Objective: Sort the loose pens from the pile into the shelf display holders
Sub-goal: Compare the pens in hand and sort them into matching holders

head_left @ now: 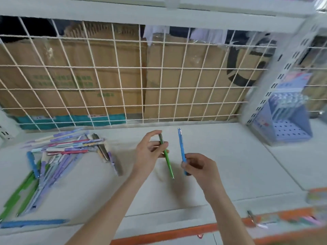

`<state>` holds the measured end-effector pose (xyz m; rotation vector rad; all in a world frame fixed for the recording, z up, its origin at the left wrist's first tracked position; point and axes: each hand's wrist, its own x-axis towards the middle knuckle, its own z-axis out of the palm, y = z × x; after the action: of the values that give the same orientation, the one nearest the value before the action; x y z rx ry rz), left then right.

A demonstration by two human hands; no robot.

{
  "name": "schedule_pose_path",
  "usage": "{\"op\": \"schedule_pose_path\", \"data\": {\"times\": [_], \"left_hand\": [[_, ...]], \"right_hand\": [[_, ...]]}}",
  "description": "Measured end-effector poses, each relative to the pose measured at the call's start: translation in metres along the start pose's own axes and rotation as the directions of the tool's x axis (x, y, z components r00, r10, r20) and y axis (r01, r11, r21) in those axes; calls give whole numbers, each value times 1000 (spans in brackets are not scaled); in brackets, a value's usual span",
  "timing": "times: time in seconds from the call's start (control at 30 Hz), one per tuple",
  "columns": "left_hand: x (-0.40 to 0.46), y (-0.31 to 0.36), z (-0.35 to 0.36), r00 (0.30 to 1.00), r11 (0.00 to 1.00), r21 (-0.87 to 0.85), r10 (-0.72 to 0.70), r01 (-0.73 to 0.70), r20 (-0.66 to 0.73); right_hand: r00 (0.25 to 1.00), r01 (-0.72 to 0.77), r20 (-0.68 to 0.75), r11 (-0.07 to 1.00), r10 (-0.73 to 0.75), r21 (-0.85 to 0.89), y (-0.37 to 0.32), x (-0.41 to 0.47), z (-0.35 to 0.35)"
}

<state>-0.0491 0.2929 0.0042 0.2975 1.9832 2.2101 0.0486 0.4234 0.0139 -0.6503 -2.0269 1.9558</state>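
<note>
My left hand (pixel 150 152) pinches a green pen (pixel 168 161) near its upper end, tip pointing down toward me, above the middle of the white shelf (pixel 230 156). Just to its right, my right hand (pixel 198 167) grips the lower end of a blue pen (pixel 181 147) that stands nearly upright. A pile of loose pens (pixel 62 152) in purple, pink, green and blue lies on the shelf at the left. A pale blue display holder (pixel 290 121) with a perforated base and several pens in it stands at the back right.
A white wire grid (pixel 141 76) closes the shelf's back, with cardboard boxes behind it. A slotted white upright (pixel 276 76) stands beside the holder. One blue pen (pixel 31 223) lies alone at the front left. An orange strip (pixel 177 234) edges the shelf's front.
</note>
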Motion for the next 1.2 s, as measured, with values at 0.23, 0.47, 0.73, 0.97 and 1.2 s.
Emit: {"op": "schedule_pose_path", "data": {"times": [0.23,0.47,0.73,0.97,1.2], "left_hand": [[-27,15,69,963,1000,-19,3,2,270],[-52,21,156,906,999,-30,27,-16,423],[-111,16,312,877,990,-138,40,31,478],[-168,3,443,848,989,-141,33,50,529],[-209,-12,546,812,992,-102,1,72,583]], "right_hand": [[973,22,-233,997,-2,80,4,-41,-65],[920,92,-390,987,-34,131,7,-68,-139],[874,165,-473,984,-112,72,8,-98,-285],[850,172,-509,985,-135,26,16,-129,-423],[803,156,-576,986,-157,-50,24,-146,-536]]}}
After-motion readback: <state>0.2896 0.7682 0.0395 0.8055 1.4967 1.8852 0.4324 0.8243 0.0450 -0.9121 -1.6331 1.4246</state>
